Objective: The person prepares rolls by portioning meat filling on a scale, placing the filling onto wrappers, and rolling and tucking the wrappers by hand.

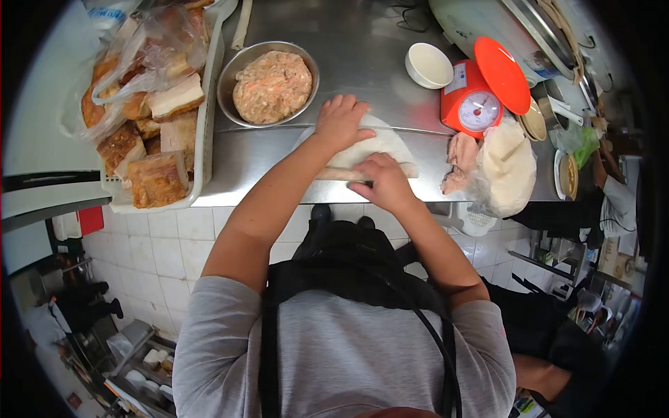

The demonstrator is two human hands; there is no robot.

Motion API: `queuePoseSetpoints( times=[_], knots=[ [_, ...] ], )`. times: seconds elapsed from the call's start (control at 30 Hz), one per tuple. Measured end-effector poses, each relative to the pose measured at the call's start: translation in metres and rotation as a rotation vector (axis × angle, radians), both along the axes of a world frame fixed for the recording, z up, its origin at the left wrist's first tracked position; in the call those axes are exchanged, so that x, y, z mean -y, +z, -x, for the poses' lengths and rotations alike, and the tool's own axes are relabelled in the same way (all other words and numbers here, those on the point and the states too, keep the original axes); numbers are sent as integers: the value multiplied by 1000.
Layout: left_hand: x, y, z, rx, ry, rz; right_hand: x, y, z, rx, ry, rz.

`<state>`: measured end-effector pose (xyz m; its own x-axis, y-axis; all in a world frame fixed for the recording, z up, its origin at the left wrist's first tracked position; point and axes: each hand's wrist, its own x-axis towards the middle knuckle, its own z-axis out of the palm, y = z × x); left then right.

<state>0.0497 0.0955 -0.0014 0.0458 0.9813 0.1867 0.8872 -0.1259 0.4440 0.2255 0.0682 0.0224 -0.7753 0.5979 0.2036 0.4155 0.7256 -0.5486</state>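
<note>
A thin, pale round wrapper sheet (387, 143) lies on the steel counter in front of me. Its near edge is folded into a long narrow roll (334, 173). My left hand (341, 124) rests on the left part of the sheet, fingers stretched away from me and thumb out to the right. Lower down, my right hand (382, 180) grips the roll, its fingers curled over the top and the thumb at the near side. What the roll contains is hidden. Beyond my left hand stands a metal bowl (315, 83) of minced meat filling (273, 87) with orange bits.
At left, a white crate (202, 153) holds roasted pork chunks (159, 180) and plastic bags. To the right are a white bowl (428, 66), a red kitchen scale (481, 108), pink meat (460, 161) and bagged pale sheets (509, 167). Another person's arm (540, 375) shows at lower right.
</note>
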Motion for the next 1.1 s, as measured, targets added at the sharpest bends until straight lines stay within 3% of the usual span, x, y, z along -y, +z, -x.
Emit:
queuePoseSetpoints(
  times=[0.23,0.43,0.67,0.77,0.87,1.1],
  knots=[
    [-1,0,0,-13,10,-8,-10,-8,-17,60,26,102],
    [-10,7,-20,-81,112,92,-20,8,-44,119,-97,-18],
    [-18,1,-45,-20,86,14,-18,-16,-60,8,-49,13],
    [-19,0,-43,-17,83,-40,-22,3,-61,-24,-76,-15],
    [-18,-3,-44,-9,84,-82,-25,1,-67,102,-75,103],
    [-18,-5,-44,-28,95,-127,-27,5,-62,102,-76,97]
  ],
)
